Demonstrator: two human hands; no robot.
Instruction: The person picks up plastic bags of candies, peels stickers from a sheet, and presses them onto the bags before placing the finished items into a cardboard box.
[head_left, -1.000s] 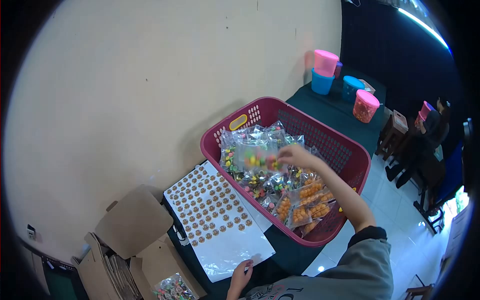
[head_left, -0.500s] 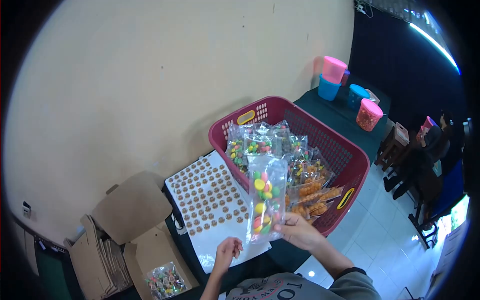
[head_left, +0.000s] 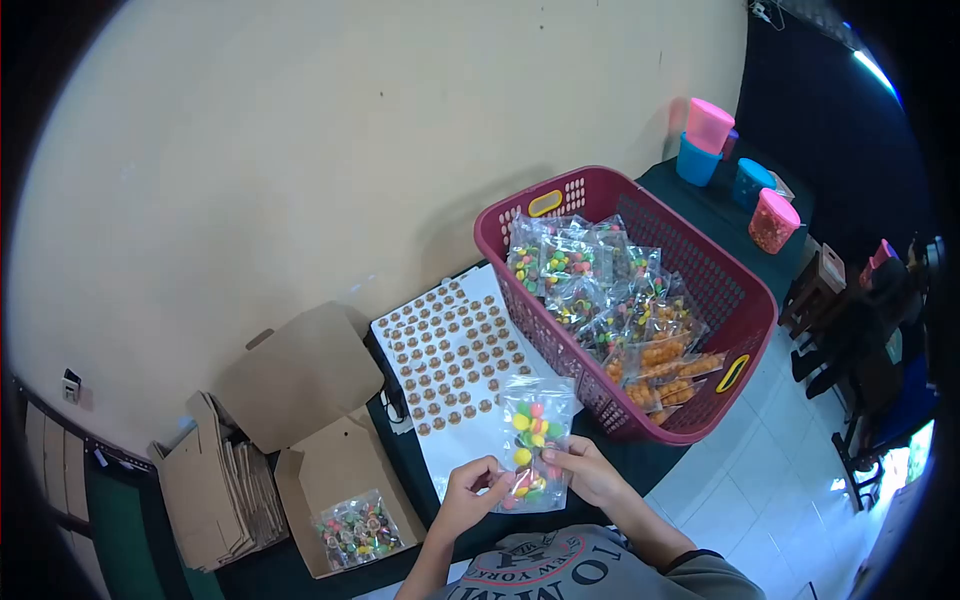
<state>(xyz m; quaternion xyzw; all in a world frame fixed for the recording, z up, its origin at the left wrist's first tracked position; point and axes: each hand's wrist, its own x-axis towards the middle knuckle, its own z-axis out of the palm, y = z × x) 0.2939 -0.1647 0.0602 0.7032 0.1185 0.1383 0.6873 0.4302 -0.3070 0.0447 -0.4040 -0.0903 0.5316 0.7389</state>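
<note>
A clear plastic bag of colourful round candies (head_left: 538, 430) is upright in front of my chest, over the lower end of the sticker sheet. My right hand (head_left: 590, 470) pinches its right edge between thumb and fingers. On the lower left edge, my left hand (head_left: 474, 496) grips the same bag. Behind it lies the white sheet (head_left: 450, 440) with rows of round brown stickers. Just beyond, a maroon laundry basket (head_left: 590, 375) holds many similar candy bags (head_left: 575, 262) and several bags of orange snacks (head_left: 665, 352).
An open cardboard box (head_left: 300, 515) at lower left contains a candy bag (head_left: 357, 528). Folded cartons (head_left: 225, 490) stand beside it. Pink and blue tubs (head_left: 700, 155) sit on the far table end. Another person (head_left: 870, 310) is at far right.
The candy bag has come down and closer to my body. My left hand, free before, now holds its lower left edge. The view has turned slightly left.
</note>
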